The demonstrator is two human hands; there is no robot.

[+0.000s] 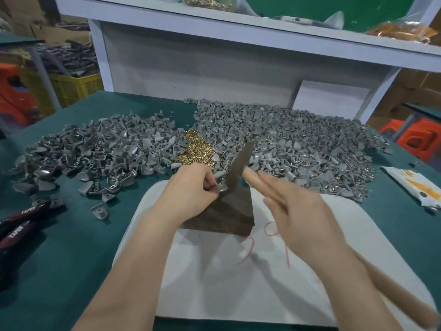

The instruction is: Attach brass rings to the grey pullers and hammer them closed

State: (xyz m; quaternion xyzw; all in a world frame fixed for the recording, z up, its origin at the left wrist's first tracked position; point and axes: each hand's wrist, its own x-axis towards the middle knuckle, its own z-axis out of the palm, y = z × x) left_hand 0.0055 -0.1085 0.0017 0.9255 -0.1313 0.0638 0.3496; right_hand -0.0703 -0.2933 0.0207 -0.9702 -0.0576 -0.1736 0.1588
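Left hand (193, 187) pinches a mostly hidden grey puller (223, 188) on the block (229, 217); blurry right hand (303, 216) seems to grip the hammer (238, 161).

A small assembly workshop: heaps of grey pullers (298, 139) and brass rings (198, 149) cover a green table (71, 247), crates (76, 89) behind.

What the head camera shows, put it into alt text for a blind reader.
A person's left hand pinches a grey puller on a dark block while the right hand holds a hammer over it. Heaps of pullers and brass rings lie behind on the green table.
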